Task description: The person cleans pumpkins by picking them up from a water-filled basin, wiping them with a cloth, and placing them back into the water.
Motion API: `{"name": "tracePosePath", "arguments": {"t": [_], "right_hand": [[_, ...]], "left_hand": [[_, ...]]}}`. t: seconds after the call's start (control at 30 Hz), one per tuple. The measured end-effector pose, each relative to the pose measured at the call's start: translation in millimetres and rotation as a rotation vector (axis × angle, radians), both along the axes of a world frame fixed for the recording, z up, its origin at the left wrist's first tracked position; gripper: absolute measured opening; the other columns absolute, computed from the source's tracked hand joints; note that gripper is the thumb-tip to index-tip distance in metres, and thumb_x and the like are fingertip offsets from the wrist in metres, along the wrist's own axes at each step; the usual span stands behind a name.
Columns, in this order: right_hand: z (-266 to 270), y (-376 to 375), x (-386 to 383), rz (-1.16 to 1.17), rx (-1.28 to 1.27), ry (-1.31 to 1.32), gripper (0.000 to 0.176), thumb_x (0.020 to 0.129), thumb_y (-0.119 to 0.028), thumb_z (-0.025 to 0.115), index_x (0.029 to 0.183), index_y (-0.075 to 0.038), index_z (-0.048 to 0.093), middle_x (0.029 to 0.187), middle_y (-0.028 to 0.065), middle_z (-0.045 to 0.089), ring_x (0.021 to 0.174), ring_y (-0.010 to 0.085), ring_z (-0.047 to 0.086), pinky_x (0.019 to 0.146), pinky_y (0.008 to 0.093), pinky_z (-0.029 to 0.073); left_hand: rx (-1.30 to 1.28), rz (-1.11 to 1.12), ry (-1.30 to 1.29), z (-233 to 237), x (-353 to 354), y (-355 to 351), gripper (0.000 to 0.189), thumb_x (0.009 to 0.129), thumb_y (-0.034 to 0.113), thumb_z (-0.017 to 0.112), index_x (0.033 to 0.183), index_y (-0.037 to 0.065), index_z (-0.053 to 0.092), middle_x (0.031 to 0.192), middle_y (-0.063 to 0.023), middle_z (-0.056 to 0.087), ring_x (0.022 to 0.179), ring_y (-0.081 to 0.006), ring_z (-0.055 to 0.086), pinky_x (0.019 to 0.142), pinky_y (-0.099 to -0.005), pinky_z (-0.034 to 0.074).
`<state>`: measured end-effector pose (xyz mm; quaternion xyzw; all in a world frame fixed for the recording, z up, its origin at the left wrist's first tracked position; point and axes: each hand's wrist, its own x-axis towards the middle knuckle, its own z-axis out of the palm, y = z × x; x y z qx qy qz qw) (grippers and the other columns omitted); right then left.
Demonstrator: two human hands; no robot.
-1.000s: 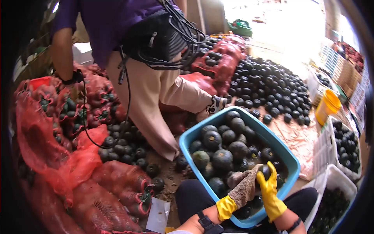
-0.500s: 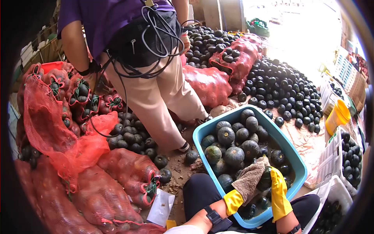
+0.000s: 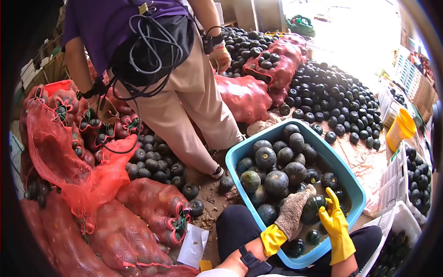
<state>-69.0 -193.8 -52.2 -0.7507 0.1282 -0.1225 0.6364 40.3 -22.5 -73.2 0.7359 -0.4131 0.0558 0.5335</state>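
A dark green pumpkin [image 3: 313, 210] is between my hands, above the water at the near side of a blue tub [image 3: 359, 198]. My left hand [image 3: 281, 231], in a yellow rubber glove, has a brown cloth [image 3: 291, 211] over its fingers, pressed to the pumpkin's left side. The cloth hides those fingers. My right hand [image 3: 336, 221], also yellow-gloved, has its fingers curved against the pumpkin's right side, the index finger raised. Several other pumpkins [image 3: 276, 182] fill the tub's far and left parts, some partly in murky water.
A person [image 3: 184, 97] in a purple top stands ahead. Red mesh sacks [image 3: 124, 231] of pumpkins lie at left. A large pumpkin pile [image 3: 332, 97] spreads behind the tub. White crates [image 3: 392, 184] and a yellow bucket [image 3: 400, 129] stand at right.
The pumpkin between my hands has turned and shows more of its side. My right hand's fingers have shifted and spread on it. The other person's body has moved left.
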Motion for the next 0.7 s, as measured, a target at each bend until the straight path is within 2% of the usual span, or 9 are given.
{"name": "tracePosePath", "arguments": {"t": [0.13, 0.23, 0.37, 0.4, 0.47, 0.5, 0.57, 0.63, 0.7], "right_hand": [[33.8, 5.8, -2.2, 0.248, 0.302, 0.185, 0.070, 0.088, -0.002, 0.073, 0.154, -0.009, 0.054, 0.133, 0.0109, 0.068, 0.112, 0.0222, 0.070, 0.093, 0.0364, 0.060], [-7.5, -0.6, 3.3, 0.097, 0.616, 0.126, 0.053, 0.089, -0.008, 0.073, 0.141, -0.005, 0.062, 0.121, 0.0090, 0.073, 0.107, 0.0219, 0.072, 0.090, 0.0355, 0.061], [-64.8, 3.9, 8.4, -0.175, 0.930, -0.016, 0.045, 0.101, -0.023, 0.075, 0.143, -0.011, 0.061, 0.130, 0.0084, 0.069, 0.114, 0.0231, 0.070, 0.099, 0.0393, 0.061], [-82.0, 2.0, 12.4, -0.224, 0.878, -0.052, 0.049, 0.100, -0.023, 0.077, 0.145, -0.011, 0.059, 0.134, 0.0095, 0.067, 0.121, 0.0243, 0.067, 0.102, 0.0394, 0.060], [-55.2, 4.7, 9.9, -0.155, 0.121, 0.045, 0.070, 0.091, -0.021, 0.087, 0.152, -0.007, 0.055, 0.139, 0.0128, 0.065, 0.129, 0.0288, 0.063, 0.109, 0.0414, 0.053], [14.2, 14.4, 6.4, -0.052, -0.203, 0.140, 0.076, 0.088, -0.020, 0.089, 0.154, -0.006, 0.054, 0.141, 0.0155, 0.064, 0.131, 0.0305, 0.062, 0.112, 0.0427, 0.049], [36.6, 15.2, -1.9, 0.195, -0.339, 0.214, 0.080, 0.086, -0.021, 0.088, 0.157, -0.013, 0.052, 0.150, 0.0182, 0.058, 0.138, 0.0303, 0.058, 0.119, 0.0410, 0.045], [32.8, 14.8, -1.8, 0.203, -0.163, 0.129, 0.076, 0.087, -0.023, 0.088, 0.155, -0.014, 0.054, 0.143, 0.0151, 0.065, 0.137, 0.0277, 0.061, 0.117, 0.0408, 0.047], [-2.4, 22.9, 3.6, 0.075, 0.468, 0.189, 0.070, 0.093, -0.027, 0.085, 0.154, -0.014, 0.054, 0.140, 0.0119, 0.066, 0.134, 0.0256, 0.061, 0.114, 0.0423, 0.050]], "left_hand": [[-0.061, -0.104, -0.004, 17.3, 2.6, 18.0, 0.069, 0.074, 0.030, 0.090, 0.133, 0.007, 0.062, 0.129, -0.0217, 0.067, 0.124, -0.0444, 0.063, 0.109, -0.0503, 0.051], [0.208, 0.013, 0.225, 25.0, -9.0, 14.0, 0.062, 0.076, 0.034, 0.091, 0.127, 0.009, 0.065, 0.122, -0.0181, 0.069, 0.119, -0.0406, 0.066, 0.105, -0.0486, 0.053], [0.019, 0.153, 0.074, 13.6, -14.8, 1.3, 0.047, 0.090, 0.031, 0.081, 0.129, 0.009, 0.068, 0.118, -0.0178, 0.072, 0.112, -0.0409, 0.068, 0.100, -0.0499, 0.054], [-0.038, 0.056, 0.046, 15.4, -6.3, -2.2, 0.050, 0.087, 0.023, 0.077, 0.132, 0.006, 0.066, 0.119, -0.0201, 0.071, 0.113, -0.0443, 0.067, 0.101, -0.0510, 0.053], [0.113, 0.054, -0.036, 12.9, -2.9, -3.0, 0.068, 0.073, 0.014, 0.069, 0.139, 0.001, 0.059, 0.123, -0.0258, 0.068, 0.112, -0.0520, 0.063, 0.101, -0.0525, 0.052], [0.083, 0.047, -0.119, 14.8, -1.2, -2.4, 0.072, 0.071, 0.019, 0.075, 0.139, 0.002, 0.060, 0.125, -0.0257, 0.067, 0.110, -0.0521, 0.064, 0.099, -0.0542, 0.052], [0.134, -0.107, -0.187, 34.4, 5.9, 1.1, 0.083, 0.060, 0.025, 0.087, 0.136, 0.005, 0.061, 0.116, -0.0200, 0.069, 0.107, -0.0445, 0.067, 0.096, -0.0498, 0.055], [0.116, -0.199, -0.118, 35.2, 1.1, 7.3, 0.089, 0.058, 0.027, 0.094, 0.138, 0.009, 0.061, 0.122, -0.0158, 0.066, 0.112, -0.0391, 0.064, 0.100, -0.0503, 0.051], [0.202, -0.079, -0.052, 0.9, -15.8, 6.3, 0.091, 0.060, 0.031, 0.093, 0.142, 0.011, 0.059, 0.131, -0.0152, 0.063, 0.124, -0.0395, 0.059, 0.108, -0.0499, 0.046]]}}
